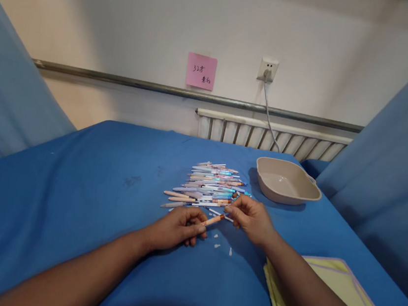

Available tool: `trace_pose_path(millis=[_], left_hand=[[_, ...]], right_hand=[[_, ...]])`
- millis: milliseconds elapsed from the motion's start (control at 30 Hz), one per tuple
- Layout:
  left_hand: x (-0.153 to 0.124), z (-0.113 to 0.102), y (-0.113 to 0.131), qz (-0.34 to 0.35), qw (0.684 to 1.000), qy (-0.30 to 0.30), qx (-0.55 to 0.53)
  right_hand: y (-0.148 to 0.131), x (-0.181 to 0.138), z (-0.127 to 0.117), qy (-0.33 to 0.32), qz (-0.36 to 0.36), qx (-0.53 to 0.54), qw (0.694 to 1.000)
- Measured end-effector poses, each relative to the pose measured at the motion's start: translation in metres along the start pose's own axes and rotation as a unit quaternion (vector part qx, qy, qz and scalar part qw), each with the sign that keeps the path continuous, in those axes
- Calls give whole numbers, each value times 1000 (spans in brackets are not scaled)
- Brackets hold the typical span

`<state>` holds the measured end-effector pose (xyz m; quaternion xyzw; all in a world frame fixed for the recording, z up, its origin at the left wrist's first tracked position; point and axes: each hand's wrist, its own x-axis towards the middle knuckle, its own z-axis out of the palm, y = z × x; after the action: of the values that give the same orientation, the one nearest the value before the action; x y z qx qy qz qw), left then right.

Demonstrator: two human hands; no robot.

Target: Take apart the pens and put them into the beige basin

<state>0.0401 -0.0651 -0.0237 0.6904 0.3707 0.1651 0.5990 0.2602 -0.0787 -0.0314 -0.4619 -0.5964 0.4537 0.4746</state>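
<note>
My left hand (182, 229) grips a peach-orange pen (213, 220) between thumb and fingers, its darker orange end tilted up to the right. At that end, my right hand (250, 219) has its thumb and fingertips pinched together; whatever small part sits between them is too small to make out. Just beyond both hands lies a dense row of pens (210, 181) in pale, orange and blue tones, with thin white sticks among them. Several small white tips (217, 246) are scattered on the blue cloth in front of the hands.
Right of the pens stands a beige plastic basin (286, 180). A folded yellow cloth (336, 283) lies under my right forearm. The blue sheet (81, 207) covers the surface. Behind are a radiator (251, 131), a metal rail (141, 84) and a plugged-in cable (268, 109); blue curtains (387, 205) hang at both sides.
</note>
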Motion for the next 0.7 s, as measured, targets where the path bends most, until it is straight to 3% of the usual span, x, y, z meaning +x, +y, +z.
trace_pose_path(millis=[533, 700], left_hand=[[4, -1, -3, 14, 998, 2, -57], [3, -2, -5, 6, 995, -34, -92]], right_hand=[[-3, 1, 5, 24, 14, 86, 996], [-2, 2, 5, 5, 21, 97, 995]])
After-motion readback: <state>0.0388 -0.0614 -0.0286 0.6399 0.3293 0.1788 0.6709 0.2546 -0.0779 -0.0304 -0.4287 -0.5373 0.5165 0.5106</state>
